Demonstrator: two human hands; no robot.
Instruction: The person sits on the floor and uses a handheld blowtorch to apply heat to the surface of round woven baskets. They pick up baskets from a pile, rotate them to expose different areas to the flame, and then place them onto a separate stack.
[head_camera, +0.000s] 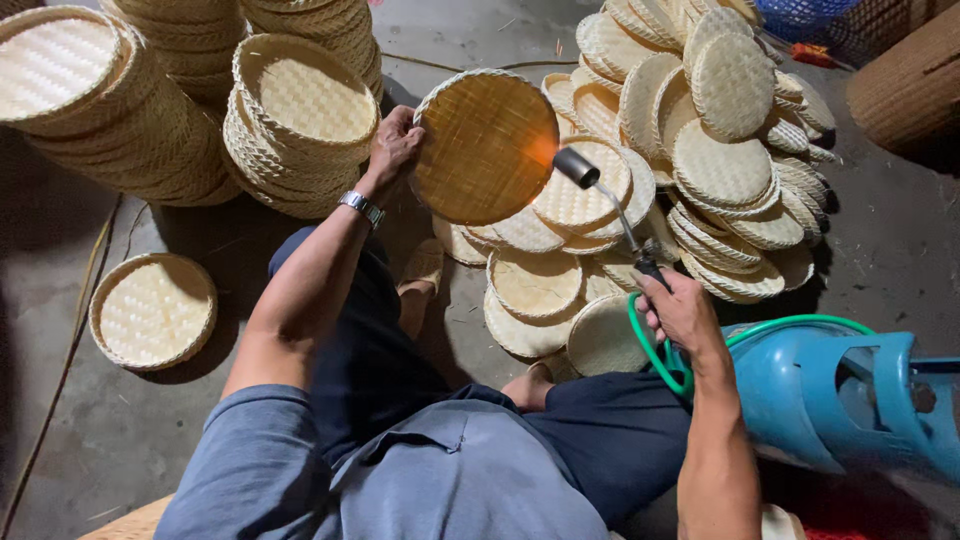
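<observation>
My left hand grips the left rim of a round woven bamboo tray, held upright and tilted, its surface glowing orange near its right edge. My right hand holds the handle of a gas torch; the torch's black nozzle points at the tray's right side. A green hose runs from the torch handle toward a blue gas cylinder lying at my right. A watch sits on my left wrist.
Pale woven trays lie in a loose heap ahead and right. Tall stacks of trays stand at the upper left, and one tray lies alone on the concrete floor at left. A cable runs along the left floor.
</observation>
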